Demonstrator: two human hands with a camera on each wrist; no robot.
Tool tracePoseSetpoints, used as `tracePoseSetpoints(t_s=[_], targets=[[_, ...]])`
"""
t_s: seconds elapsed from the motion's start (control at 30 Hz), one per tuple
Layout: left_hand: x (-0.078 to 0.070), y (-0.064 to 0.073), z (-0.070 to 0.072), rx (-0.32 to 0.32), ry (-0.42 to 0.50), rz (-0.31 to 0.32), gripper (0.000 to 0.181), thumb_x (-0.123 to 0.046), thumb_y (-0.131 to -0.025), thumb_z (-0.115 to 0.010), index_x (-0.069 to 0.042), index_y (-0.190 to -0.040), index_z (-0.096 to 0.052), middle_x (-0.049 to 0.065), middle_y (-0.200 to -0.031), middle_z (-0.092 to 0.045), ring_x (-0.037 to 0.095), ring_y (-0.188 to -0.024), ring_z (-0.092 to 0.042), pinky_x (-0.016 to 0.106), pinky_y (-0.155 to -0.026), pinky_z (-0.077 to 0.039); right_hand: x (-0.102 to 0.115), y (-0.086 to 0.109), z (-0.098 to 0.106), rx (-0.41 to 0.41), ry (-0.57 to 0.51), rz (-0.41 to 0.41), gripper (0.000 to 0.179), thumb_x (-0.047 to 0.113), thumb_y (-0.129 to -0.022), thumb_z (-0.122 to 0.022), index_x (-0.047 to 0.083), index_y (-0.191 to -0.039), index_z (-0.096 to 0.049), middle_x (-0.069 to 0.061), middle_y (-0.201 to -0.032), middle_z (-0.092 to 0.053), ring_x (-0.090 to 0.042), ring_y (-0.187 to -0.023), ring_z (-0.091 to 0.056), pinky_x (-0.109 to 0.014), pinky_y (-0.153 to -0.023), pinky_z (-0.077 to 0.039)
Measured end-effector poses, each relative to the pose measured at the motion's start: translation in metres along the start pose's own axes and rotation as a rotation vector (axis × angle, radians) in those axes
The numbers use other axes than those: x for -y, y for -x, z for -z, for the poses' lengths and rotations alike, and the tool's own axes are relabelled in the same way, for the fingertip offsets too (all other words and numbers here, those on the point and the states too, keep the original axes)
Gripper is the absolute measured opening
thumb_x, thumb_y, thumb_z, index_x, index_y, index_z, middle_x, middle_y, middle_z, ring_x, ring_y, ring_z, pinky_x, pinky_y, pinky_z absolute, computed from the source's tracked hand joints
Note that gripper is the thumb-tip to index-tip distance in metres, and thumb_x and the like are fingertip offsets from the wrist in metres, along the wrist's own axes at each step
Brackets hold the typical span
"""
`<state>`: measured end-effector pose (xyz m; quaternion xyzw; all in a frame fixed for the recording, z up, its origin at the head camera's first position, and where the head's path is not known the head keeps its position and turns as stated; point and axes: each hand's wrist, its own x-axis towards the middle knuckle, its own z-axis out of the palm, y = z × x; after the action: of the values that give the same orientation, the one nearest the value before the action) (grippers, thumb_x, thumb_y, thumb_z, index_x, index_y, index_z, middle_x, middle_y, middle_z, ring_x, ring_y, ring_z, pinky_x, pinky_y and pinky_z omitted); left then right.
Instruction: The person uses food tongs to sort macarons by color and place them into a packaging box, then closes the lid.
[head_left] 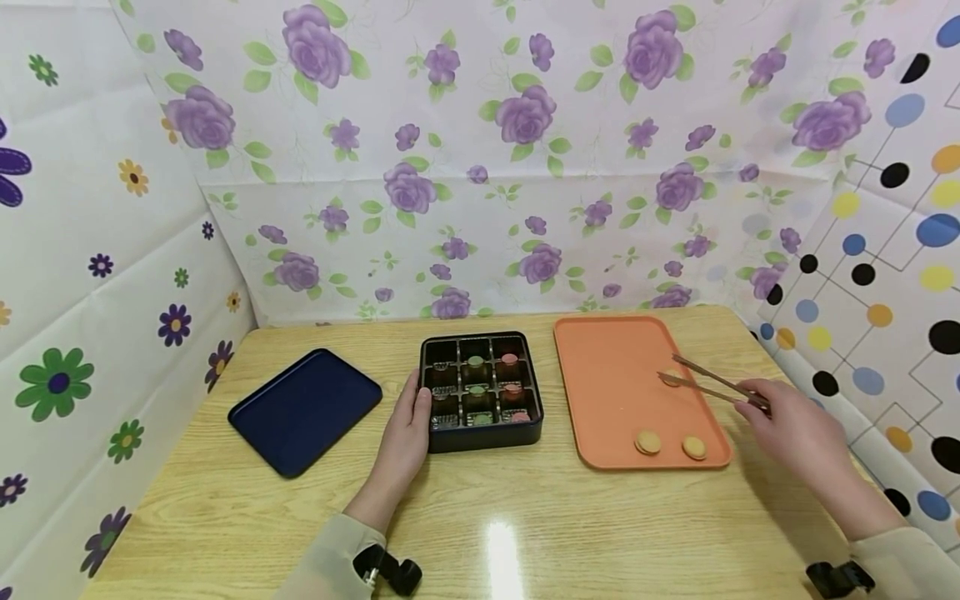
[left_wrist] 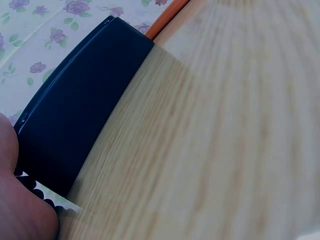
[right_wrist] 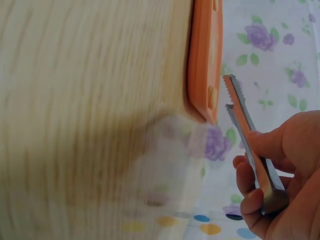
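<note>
Wooden table (head_left: 600, 525), tongs (right_wrist: 243, 116) within right grip (head_left: 802, 429)

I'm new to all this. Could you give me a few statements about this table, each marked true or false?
1. The right hand holds tongs. True.
2. Each hand holds a tool. False: the left hand touches the dark box.
3. Three tan cookies lie on the orange tray. True.
4. The dark blue tray lies right of the orange tray. False: it lies left of the box.
5. The box's right column holds pink treats. True.
</note>
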<state>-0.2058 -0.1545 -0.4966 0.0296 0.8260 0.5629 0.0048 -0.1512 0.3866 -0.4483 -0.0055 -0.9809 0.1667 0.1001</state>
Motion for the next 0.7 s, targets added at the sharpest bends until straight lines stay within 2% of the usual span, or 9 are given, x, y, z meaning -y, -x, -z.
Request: tracePoseSetpoints(t_s=[0.3, 0.7], targets=[[0.001, 0.0009, 0.0001, 0.006, 0.015, 0.001, 0.074, -0.06, -0.119, -0.032, -0.023, -0.18, -0.013, 0.006, -0.184, -0.013, 0.035, -0.169, -0.012, 0.064, -0.132, -0.018, -0.0082, -0.0018, -0.0035, 0.003, 0.024, -0.007, 0.038, 0.021, -0.109, -0.072, -0.004, -0.138, -0.069, -0.03, -0.123, -0.074, -0.045, -0.096, -0.072, -0.059, -0.066, -0.055], [0.0005, -0.0001, 0.0, 0.004, 0.032, 0.0, 0.066, -0.047, -0.123, -0.034, -0.022, -0.18, -0.014, 0.006, -0.184, -0.013, 0.035, -0.169, -0.012, 0.064, -0.132, -0.017, -0.0078, -0.0035, -0.0041, 0.018, 0.045, -0.004, 0.029, 0.021, -0.109, -0.072, 0.001, -0.131, -0.074, -0.027, -0.117, -0.075, -0.035, -0.083, -0.07, -0.045, -0.055, -0.048]])
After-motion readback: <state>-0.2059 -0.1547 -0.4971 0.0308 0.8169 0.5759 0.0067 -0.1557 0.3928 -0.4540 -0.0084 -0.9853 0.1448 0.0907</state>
